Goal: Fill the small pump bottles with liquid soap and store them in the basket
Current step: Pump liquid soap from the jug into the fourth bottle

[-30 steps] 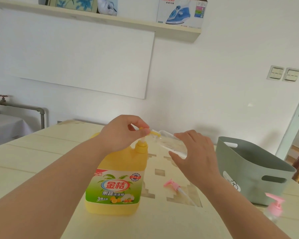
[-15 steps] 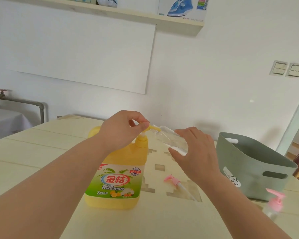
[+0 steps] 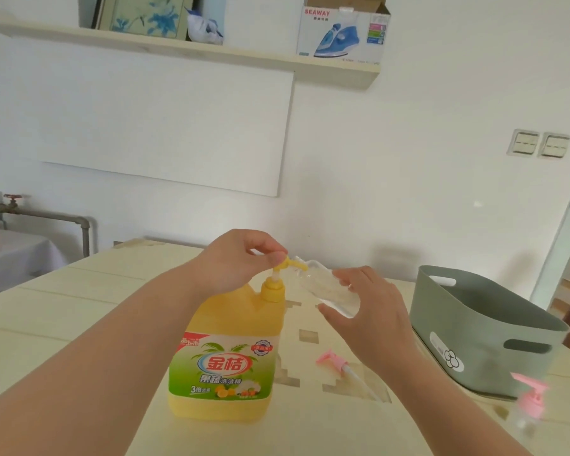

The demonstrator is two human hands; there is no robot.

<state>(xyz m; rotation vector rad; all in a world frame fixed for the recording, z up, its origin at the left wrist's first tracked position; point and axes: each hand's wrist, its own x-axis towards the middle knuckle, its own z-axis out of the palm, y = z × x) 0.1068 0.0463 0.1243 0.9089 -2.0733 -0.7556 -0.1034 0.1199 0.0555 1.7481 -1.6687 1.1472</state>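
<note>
Filling is underway: the pump head [image 3: 290,263] of the soap jug [image 3: 231,324] is pinched by the left hand [image 3: 237,261], the small bottle [image 3: 323,286] gripped at its spout by the right hand [image 3: 369,314]; a downward press is needed next

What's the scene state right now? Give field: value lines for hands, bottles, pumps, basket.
left hand: pinches yellow pump head of detergent jug
right hand: grips small clear bottle, tilted, mouth at the pump spout
detergent jug: upright on table
loose pink pump: lying on table between jug and basket, untouched
second pump bottle: pink pump fitted, lower right, blurred
basket: grey-green, on table at right; interior partly hidden
</note>
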